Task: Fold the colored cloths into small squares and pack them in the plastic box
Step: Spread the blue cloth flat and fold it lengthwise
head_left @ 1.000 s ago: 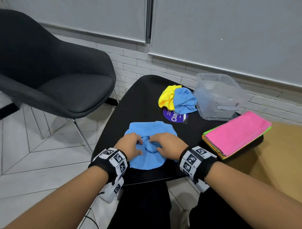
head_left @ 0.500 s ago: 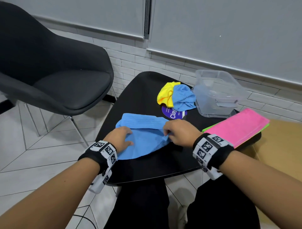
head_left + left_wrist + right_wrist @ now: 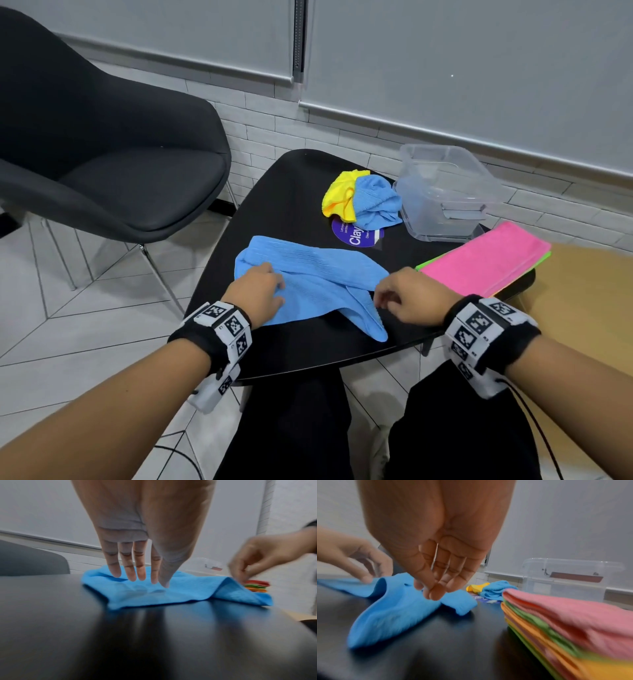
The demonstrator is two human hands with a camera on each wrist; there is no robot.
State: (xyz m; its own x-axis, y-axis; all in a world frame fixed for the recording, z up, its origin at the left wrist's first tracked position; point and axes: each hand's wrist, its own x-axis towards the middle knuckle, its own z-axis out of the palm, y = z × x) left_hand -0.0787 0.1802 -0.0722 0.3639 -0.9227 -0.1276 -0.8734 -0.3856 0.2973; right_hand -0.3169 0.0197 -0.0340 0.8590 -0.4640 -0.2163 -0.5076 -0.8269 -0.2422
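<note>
A person's hands work a blue cloth (image 3: 310, 284) across a black table (image 3: 308, 346), where it now lies drawn out into a long, uneven band; a second ago it sat bunched in a rounded heap under both hands held close together. The hands have since moved apart, which suggests the cloth is being spread and straightened before its first fold, so the folding itself has hardly begun.

The left hand (image 3: 255, 294) rests on the cloth's left part with fingers (image 3: 126, 569) straight and relaxed, pressing rather than gripping. The right hand (image 3: 409, 296) is at the cloth's right edge with fingers (image 3: 435, 588) curled; the left wrist view shows that edge raised toward them, consistent with a pinch, though motion blur keeps the contact itself from showing plainly.

Counted on the table: one blue cloth in work; two crumpled cloths farther back, one yellow (image 3: 340, 198) and one blue (image 3: 378, 202), touching each other; one flat stack of cloths (image 3: 486, 262) at the right, pink on top with green, orange and yellow layers beneath, their number too blurred to count; one clear plastic box (image 3: 445, 195) just beyond the stack, with no cloth visible inside; one round purple label (image 3: 358, 234) partly under the crumpled pair. A dark armchair (image 3: 102, 154) stands at the left. Packing appears not to have started.
</note>
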